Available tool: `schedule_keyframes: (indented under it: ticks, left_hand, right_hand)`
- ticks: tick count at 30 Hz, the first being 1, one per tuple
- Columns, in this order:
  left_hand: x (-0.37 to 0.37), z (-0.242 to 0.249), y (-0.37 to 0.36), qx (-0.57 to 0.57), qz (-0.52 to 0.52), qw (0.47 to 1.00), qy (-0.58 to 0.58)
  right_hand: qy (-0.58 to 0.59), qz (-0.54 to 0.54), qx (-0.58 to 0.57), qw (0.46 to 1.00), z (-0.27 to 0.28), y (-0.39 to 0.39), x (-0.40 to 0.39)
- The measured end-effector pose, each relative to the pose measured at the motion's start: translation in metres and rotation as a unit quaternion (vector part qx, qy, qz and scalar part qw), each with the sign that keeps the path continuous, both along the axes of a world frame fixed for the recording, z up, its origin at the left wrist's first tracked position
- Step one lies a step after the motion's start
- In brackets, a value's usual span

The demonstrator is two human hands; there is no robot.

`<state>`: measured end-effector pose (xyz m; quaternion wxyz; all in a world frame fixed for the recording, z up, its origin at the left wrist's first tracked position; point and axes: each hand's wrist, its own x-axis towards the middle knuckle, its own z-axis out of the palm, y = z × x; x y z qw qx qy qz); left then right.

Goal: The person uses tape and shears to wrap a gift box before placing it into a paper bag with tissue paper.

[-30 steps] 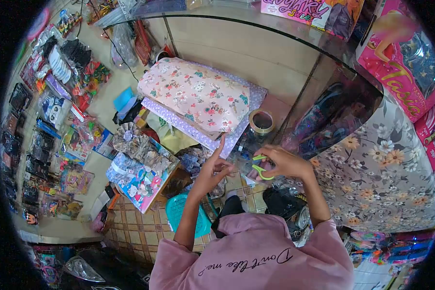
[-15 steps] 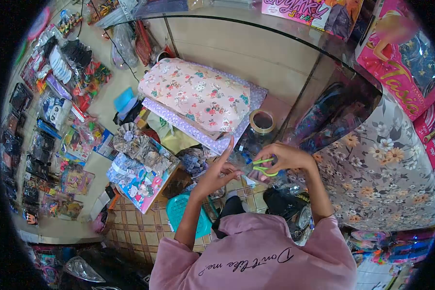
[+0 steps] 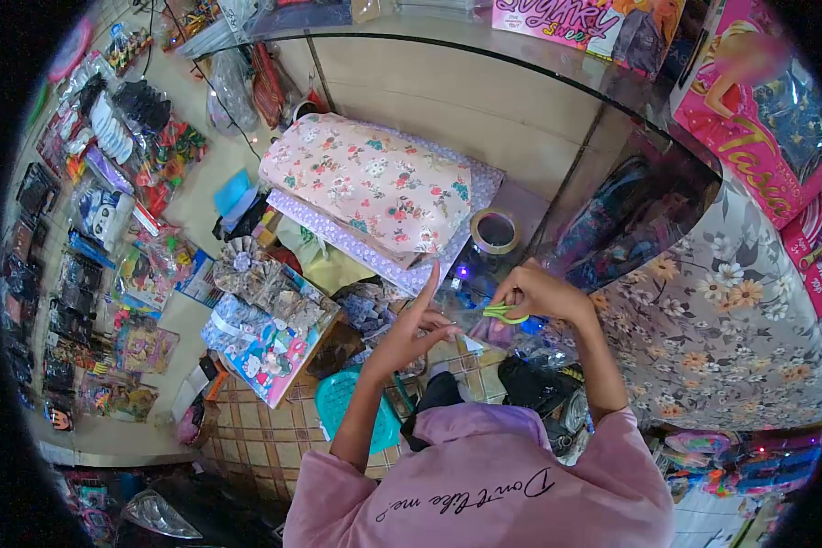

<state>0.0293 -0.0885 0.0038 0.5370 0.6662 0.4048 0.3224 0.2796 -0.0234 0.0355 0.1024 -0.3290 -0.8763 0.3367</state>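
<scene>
Left hand: bare left hand (image 3: 409, 339), index finger extended toward 12 o'clock, thumb directed at the scissors; whether the fingertips pinch anything cannot be told.
Right hand: bare right hand (image 3: 543, 294), fingers curled around the handles of lime-green plastic-handled scissors (image 3: 510, 317).
Direction reference: scissors at clock centre; 12 o'clock is the top of the view.
Scissors: between the two hands, left hand at 9 o'clock, near but apart; blades too small to make out.
Clear plastic: crumpled, shiny transparent plastic (image 3: 546, 349), below the right hand, toward 5 o'clock; its full outline is unclear.
Tape: thick roll of tape with a brown ring face (image 3: 478, 239), at 12 o'clock, just beside the stacked sheets.
Upper sheets: pink sheets printed with small flowers (image 3: 365, 178), at 10 to 11 o'clock.
Lower sheets: lilac sheets with a white pattern (image 3: 338, 237), beneath the pink sheets, edges exposed on two sides.
Display case: glass case with a dark-edged top (image 3: 447, 87), spanning 11 to 2 o'clock.
Boxed item: bright pink box lettered "Tasia" (image 3: 744, 137), at 2 o'clock.
Covering: grey fabric-like sheet with white and orange flowers (image 3: 721, 320), at 3 o'clock, well apart from the scissors.
Cartoon pack: light blue and pink flat pack (image 3: 263, 342), at 9 o'clock, beyond the left hand.
Plastic piece: turquoise perforated plastic item (image 3: 347, 406), at 8 o'clock, above a brown tiled floor (image 3: 269, 429).
Operator clothing: pink shirt with black script lettering (image 3: 484, 484), at 6 o'clock.
</scene>
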Motion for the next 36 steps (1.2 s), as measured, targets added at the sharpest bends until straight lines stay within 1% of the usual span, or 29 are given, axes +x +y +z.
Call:
schedule_keyframes:
  ticks: [2,5,8,10,12,14,15,17,18,20,23,26,29,32,35,36]
  left_hand:
    - [0.000,0.000,0.001,0.003,0.012,1.000,-0.013]
    - [-0.003,-0.005,0.005,-0.001,0.011,1.000,-0.015]
    - [-0.006,-0.017,0.004,0.019,0.020,0.999,-0.018]
    - [-0.007,-0.025,0.002,0.010,0.038,0.999,-0.034]
    - [-0.007,-0.031,0.001,-0.030,0.063,0.996,-0.059]
    - [-0.006,-0.032,0.001,-0.024,0.090,0.991,-0.100]
    - [-0.005,-0.032,0.001,-0.021,0.104,0.987,-0.120]
    - [-0.003,-0.035,0.002,0.015,0.121,0.985,-0.123]
    - [-0.002,-0.036,0.002,0.033,0.129,0.983,-0.125]
    - [-0.001,-0.034,0.001,0.031,0.128,0.984,-0.123]
    - [0.002,-0.033,0.001,0.039,0.108,0.988,-0.105]
    - [0.004,-0.031,0.000,0.020,0.071,0.994,-0.084]
    - [0.010,-0.027,-0.003,0.003,0.041,0.996,-0.082]
    - [0.015,-0.024,-0.005,-0.010,0.027,0.994,-0.107]
    - [0.015,-0.021,-0.006,-0.014,0.026,0.993,-0.110]
    - [0.015,-0.020,-0.007,-0.014,0.027,0.994,-0.107]
  right_hand:
    - [-0.004,-0.019,0.025,0.999,-0.008,0.000,0.000]
    - [0.018,-0.166,0.071,0.983,-0.029,0.006,0.003]
    - [-0.042,-0.239,0.079,0.967,-0.056,0.012,0.012]
    - [-0.043,-0.244,0.099,0.964,-0.074,0.017,0.008]
    - [-0.046,-0.262,0.124,0.956,-0.085,0.018,0.004]
    - [-0.049,-0.290,0.158,0.943,-0.090,0.021,-0.002]
    - [-0.031,-0.296,0.186,0.936,-0.097,0.024,-0.002]
    - [0.005,-0.307,0.241,0.921,-0.110,0.028,0.000]
    - [-0.008,-0.306,0.227,0.925,-0.104,0.027,-0.001]
    - [-0.035,-0.305,0.197,0.931,-0.092,0.025,0.000]
    - [-0.076,-0.247,0.128,0.958,-0.075,0.023,0.001]
    - [0.106,-0.159,0.093,0.977,-0.051,0.018,-0.021]
    - [0.252,-0.125,-0.053,0.958,-0.034,0.000,-0.053]
    - [0.335,-0.138,-0.212,0.907,-0.057,-0.004,-0.070]
    - [0.352,-0.145,-0.352,0.855,-0.063,-0.001,-0.070]
    - [0.344,-0.128,-0.347,0.863,-0.063,-0.001,-0.068]
